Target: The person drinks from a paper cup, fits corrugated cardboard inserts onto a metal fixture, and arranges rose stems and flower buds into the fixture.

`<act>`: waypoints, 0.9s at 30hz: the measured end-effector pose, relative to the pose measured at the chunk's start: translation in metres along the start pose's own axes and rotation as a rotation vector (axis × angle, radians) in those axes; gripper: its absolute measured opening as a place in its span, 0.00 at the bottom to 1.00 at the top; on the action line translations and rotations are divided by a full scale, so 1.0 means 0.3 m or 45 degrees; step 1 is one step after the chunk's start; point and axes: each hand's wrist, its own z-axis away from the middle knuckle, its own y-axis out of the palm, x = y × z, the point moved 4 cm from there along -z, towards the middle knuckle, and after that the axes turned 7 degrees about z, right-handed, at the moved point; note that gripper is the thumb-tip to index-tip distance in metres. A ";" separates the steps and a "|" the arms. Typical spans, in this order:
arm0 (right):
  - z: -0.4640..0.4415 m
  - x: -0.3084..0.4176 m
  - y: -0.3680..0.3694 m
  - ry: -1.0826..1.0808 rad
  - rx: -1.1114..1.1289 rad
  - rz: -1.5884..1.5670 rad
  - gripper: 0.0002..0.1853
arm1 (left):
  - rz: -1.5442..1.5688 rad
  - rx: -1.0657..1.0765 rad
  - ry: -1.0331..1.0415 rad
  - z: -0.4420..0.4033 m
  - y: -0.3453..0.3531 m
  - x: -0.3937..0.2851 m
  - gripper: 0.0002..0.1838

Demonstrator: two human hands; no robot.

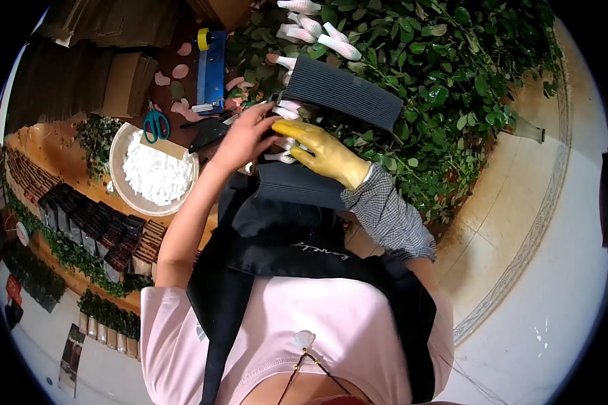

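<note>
My left hand (244, 140) is bare and reaches in from the left, fingers slightly apart beside several netted flower buds (283, 155). My right hand (321, 152) wears a yellow glove. Its fingers stretch left over these buds, the thumb apart, and its fingertips meet the fingers of my left hand. No object shows clearly in either grasp; the buds between them are partly covered. Just above the glove, a dark ribbed cardboard strip (344, 91) lies slanted across the stems. A second ribbed piece (297, 184) is below the hands, near the black apron (284, 250).
Leafy stems (439, 81) fill the upper right, with more netted buds (338, 46) at the top. To the left are a bowl (118, 172) of white pieces, teal-handled scissors (157, 127), a blue tool (211, 71) and cardboard stacks (125, 84). A glass bottle (528, 129) lies at right.
</note>
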 end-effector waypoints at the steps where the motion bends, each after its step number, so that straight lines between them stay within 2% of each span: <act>1: 0.004 -0.028 0.013 0.175 0.311 0.074 0.25 | -0.063 -0.006 -0.063 0.027 -0.045 0.007 0.15; 2: 0.020 -0.058 0.024 0.345 0.628 0.147 0.24 | -0.167 0.013 -0.370 0.070 -0.066 0.035 0.11; 3: 0.073 -0.098 0.055 0.154 0.418 0.260 0.16 | -0.062 0.026 -0.575 0.096 -0.075 0.049 0.13; 4: 0.063 -0.093 0.069 0.152 0.432 0.250 0.16 | 0.046 0.035 -0.779 0.118 -0.076 0.066 0.17; 6: 0.074 -0.119 0.136 0.363 0.957 0.845 0.13 | 0.000 0.205 -0.711 0.126 -0.002 0.091 0.25; 7: 0.053 -0.119 0.149 0.418 0.873 0.842 0.14 | 0.036 0.399 -0.655 0.108 0.035 0.069 0.27; 8: 0.068 -0.208 0.223 0.349 0.888 0.933 0.14 | -0.101 0.568 -0.597 0.099 0.073 0.068 0.26; 10: 0.032 -0.147 0.176 0.268 0.787 0.869 0.13 | -0.150 0.618 -0.547 0.078 0.102 0.066 0.20; 11: 0.035 -0.134 0.171 0.267 0.803 0.866 0.13 | -0.138 0.618 -0.557 0.083 0.100 0.072 0.20; 13: 0.032 -0.136 0.143 0.359 0.703 0.827 0.14 | 0.174 0.456 -0.346 0.070 0.078 0.063 0.12; 14: 0.035 -0.152 0.147 0.357 0.708 0.825 0.14 | 0.177 0.455 -0.351 0.087 0.085 0.067 0.12; 16: 0.037 -0.172 0.155 0.370 0.738 0.777 0.15 | 0.412 0.038 -0.274 0.128 0.074 0.050 0.06; 17: 0.029 -0.166 0.150 0.379 0.725 0.783 0.15 | 0.533 -0.136 -0.277 0.141 0.079 0.040 0.06; 18: 0.036 -0.175 0.151 0.381 0.730 0.774 0.15 | 0.534 -0.131 -0.286 0.158 0.100 0.025 0.06; 20: 0.047 -0.203 0.133 0.483 0.586 0.524 0.15 | 0.964 -0.341 -0.800 0.210 0.147 0.047 0.07; 21: 0.048 -0.187 0.129 0.469 0.631 0.580 0.15 | 0.963 -0.424 -0.817 0.209 0.145 0.032 0.09; 22: 0.054 -0.178 0.130 0.465 0.637 0.583 0.15 | 0.967 -0.431 -0.818 0.198 0.130 0.029 0.09; 24: 0.058 -0.147 0.132 0.300 0.600 0.724 0.15 | 0.674 -0.212 -0.618 0.157 0.088 0.018 0.09; 25: 0.062 -0.154 0.141 0.267 0.687 0.745 0.12 | 0.554 -0.133 -0.497 0.140 0.064 0.025 0.09; 27: 0.063 -0.181 0.186 0.317 0.796 0.831 0.10 | 0.633 -0.163 -0.496 0.127 0.039 0.008 0.08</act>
